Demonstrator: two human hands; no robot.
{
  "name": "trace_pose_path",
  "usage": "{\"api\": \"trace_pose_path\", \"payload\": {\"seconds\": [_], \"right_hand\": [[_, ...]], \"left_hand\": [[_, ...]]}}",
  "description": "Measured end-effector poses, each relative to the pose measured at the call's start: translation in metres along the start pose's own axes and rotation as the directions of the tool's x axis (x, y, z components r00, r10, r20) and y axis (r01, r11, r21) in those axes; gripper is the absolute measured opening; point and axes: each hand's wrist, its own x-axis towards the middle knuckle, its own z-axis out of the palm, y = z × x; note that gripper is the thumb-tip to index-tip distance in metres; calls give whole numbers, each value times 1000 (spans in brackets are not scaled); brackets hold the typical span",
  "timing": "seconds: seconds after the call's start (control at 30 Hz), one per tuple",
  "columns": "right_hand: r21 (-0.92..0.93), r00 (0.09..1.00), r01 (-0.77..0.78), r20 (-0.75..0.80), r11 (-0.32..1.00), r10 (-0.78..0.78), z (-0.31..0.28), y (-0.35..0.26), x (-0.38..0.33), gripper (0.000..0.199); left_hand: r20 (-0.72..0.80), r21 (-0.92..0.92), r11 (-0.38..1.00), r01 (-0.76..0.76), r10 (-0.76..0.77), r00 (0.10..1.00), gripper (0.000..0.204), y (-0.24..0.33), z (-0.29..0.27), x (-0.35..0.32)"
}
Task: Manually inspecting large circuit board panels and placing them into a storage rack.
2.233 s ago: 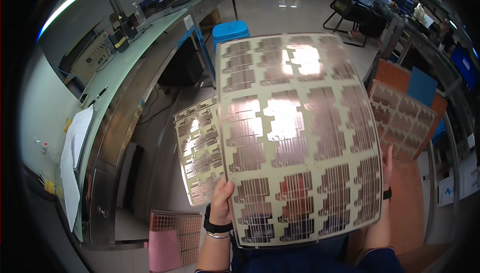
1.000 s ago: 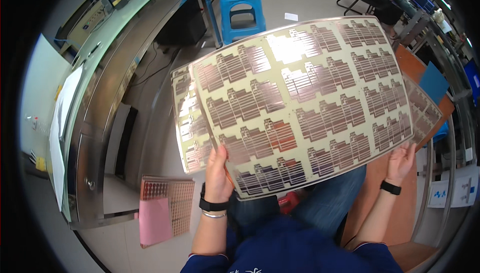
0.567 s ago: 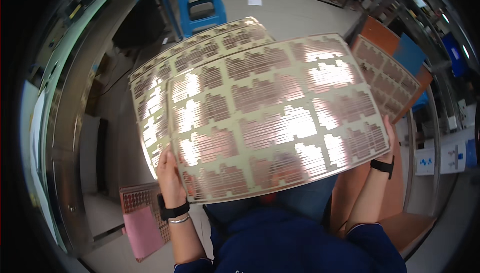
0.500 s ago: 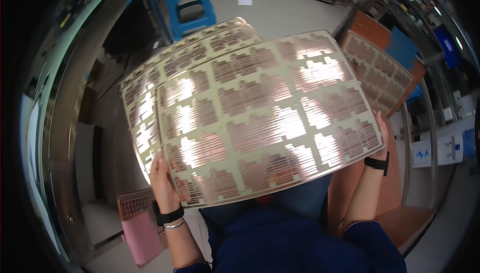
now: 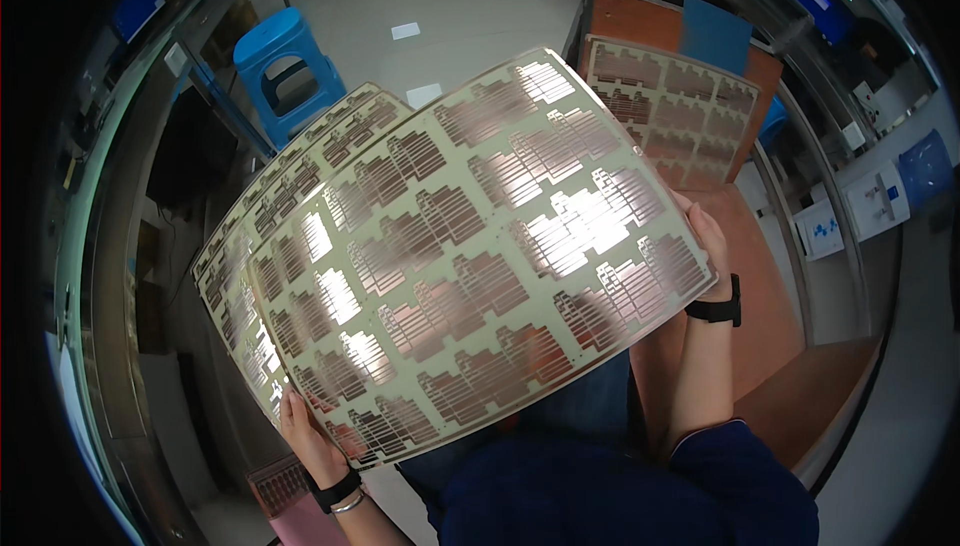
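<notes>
I hold a large flexible circuit sheet [image 5: 470, 256], pale green with shiny copper patterns, spread wide in front of me. A second similar sheet [image 5: 265, 201] lies behind it, showing along the left edge. My left hand [image 5: 308, 431] grips the sheets at the lower left corner; a black wristband and a bracelet sit on that wrist. My right hand [image 5: 708, 246] holds the right edge of the front sheet, with a black watch on the wrist. The sheets hide my lap and most of my fingers.
Another patterned sheet [image 5: 670, 111] lies on a brown board [image 5: 640, 26] at the upper right. A blue plastic stool [image 5: 285, 66] stands on the floor ahead. A long workbench [image 5: 110, 246] curves along the left. A pink tray [image 5: 300, 516] sits by my left wrist. White boxes [image 5: 850, 211] lie on the right.
The sheets have swung from upright to a flatter, tilted spread. My view has dropped lower and turned, so the stool now lies at the upper left. Both hands keep their grip.
</notes>
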Motion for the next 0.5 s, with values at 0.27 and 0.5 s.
{"api": "trace_pose_path", "payload": {"seconds": [0.27,0.5], "right_hand": [[-259,997,56,65,964,-41,-15,-3,12,52],[-327,981,139,-82,935,-174,-23,-22,21,41]], "left_hand": [[67,-120,993,-23,31,997,30,40,12,-13],[146,-262,925,-275,320,936,26,65,-4,-15]]}}
